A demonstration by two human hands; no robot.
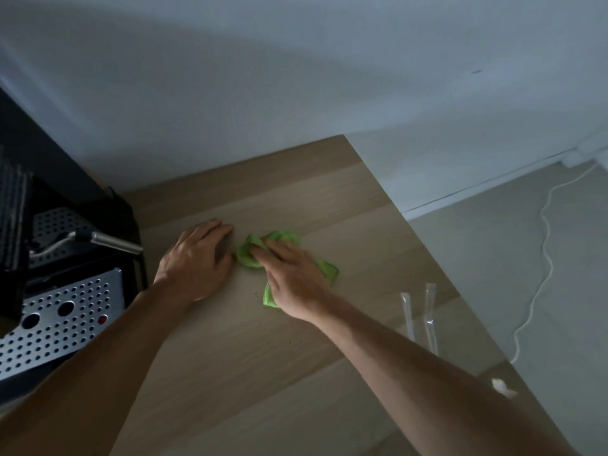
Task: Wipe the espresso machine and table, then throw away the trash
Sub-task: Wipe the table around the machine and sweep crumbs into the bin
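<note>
A bright green cloth lies crumpled on the light wooden table. My right hand presses flat on top of it, fingers spread over the fabric. Just left of the cloth my left hand rests palm down on the bare wood, holding nothing. The espresso machine, black with perforated metal panels and a steel steam wand, stands at the left edge of the table. Two clear plastic wrappers lie near the table's right edge, and a crumpled white scrap sits further down that edge.
A white wall runs behind the table. To the right the table ends at a slanted edge, with pale floor below and a white cable trailing across it from a wall socket. Small dark crumbs dot the wood near the cloth.
</note>
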